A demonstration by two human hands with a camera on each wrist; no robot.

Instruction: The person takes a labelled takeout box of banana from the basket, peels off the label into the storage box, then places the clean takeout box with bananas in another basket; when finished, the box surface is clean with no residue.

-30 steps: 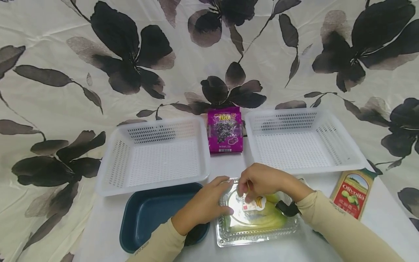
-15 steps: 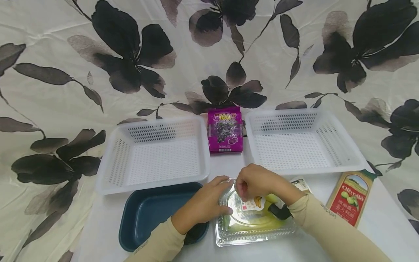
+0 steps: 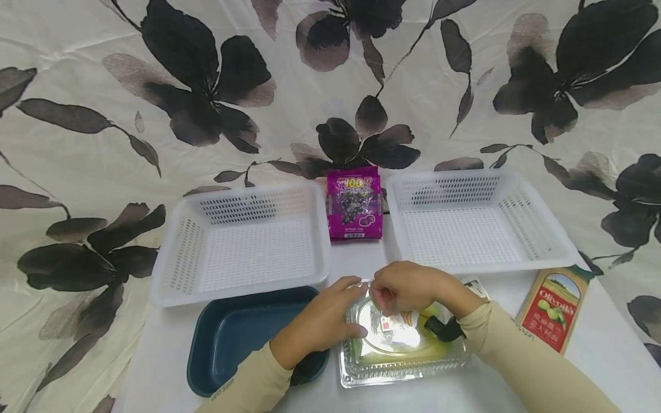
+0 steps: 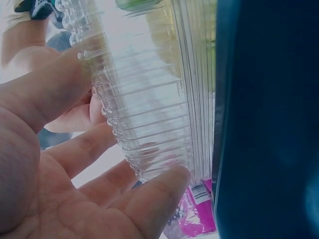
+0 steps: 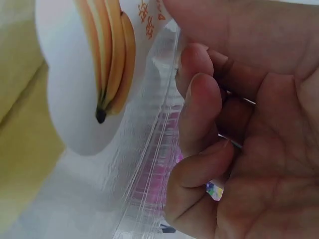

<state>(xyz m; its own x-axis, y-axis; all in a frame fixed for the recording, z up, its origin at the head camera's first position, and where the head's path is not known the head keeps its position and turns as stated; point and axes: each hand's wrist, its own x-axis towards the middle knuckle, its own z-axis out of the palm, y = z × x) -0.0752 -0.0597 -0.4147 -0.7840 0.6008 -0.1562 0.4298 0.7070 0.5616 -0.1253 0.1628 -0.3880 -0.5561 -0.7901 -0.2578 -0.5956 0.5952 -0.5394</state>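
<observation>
- Your left hand (image 3: 321,322) holds the clear box (image 3: 403,367) at its left edge, fingers curled on the ribbed rim.
- Your right hand (image 3: 408,287) pinches the lid's far edge.
- The box sits on the bench (image 3: 465,396), just beside the blue tray (image 3: 227,338), bananas (image 3: 439,344) inside.

Clear plastic box (image 3: 403,355) flat on table, lid closed, ribbed rim, banana sticker (image 3: 400,321) on lid, yellow bananas (image 3: 439,344) inside.
</observation>
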